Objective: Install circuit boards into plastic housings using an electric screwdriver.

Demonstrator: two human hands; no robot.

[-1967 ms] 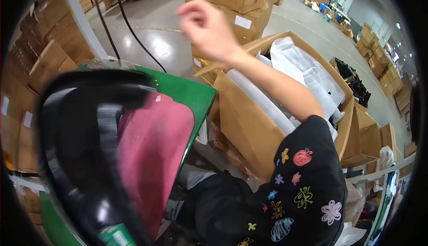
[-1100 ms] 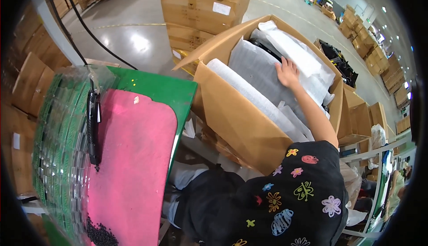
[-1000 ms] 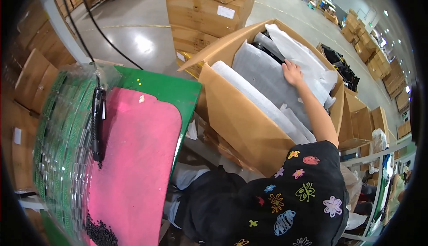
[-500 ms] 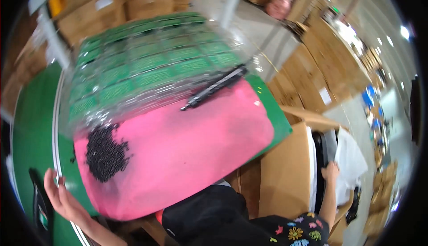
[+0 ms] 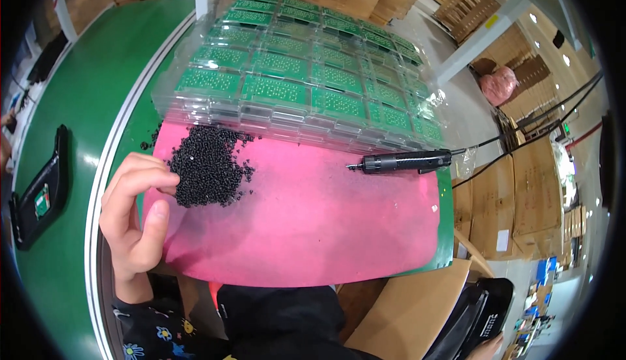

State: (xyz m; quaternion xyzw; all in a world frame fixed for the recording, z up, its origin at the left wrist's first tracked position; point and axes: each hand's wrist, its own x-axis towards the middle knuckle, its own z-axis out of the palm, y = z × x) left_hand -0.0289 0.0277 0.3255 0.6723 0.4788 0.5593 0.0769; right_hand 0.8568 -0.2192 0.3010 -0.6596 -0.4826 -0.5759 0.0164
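Note:
My left hand (image 5: 135, 213) hovers at the left edge of the pink mat (image 5: 313, 229), fingers curled and thumb apart, holding nothing. Its fingertips reach the edge of a pile of tiny black screws (image 5: 208, 164); whether they touch any I cannot tell. Low at the right, my right hand (image 5: 488, 348) grips the lower edge of a black plastic shell (image 5: 479, 317) with white lettering; most of that hand is cut off. The shell is beside an open cardboard box (image 5: 411, 311). A black electric screwdriver (image 5: 404, 162) lies across the mat's right side, tip pointing left.
Clear plastic trays of green circuit boards (image 5: 280, 66) are stacked behind the mat. On the green belt (image 5: 98, 112) at left lies another black shell (image 5: 45, 190) with a small board. A cable (image 5: 502, 139) trails from the screwdriver. Cardboard boxes (image 5: 502, 203) stand at right.
My view has turned. My right hand, earlier inside the box by white wrapping, now holds the black shell at the box. My left hand has come from over the belt to the screws.

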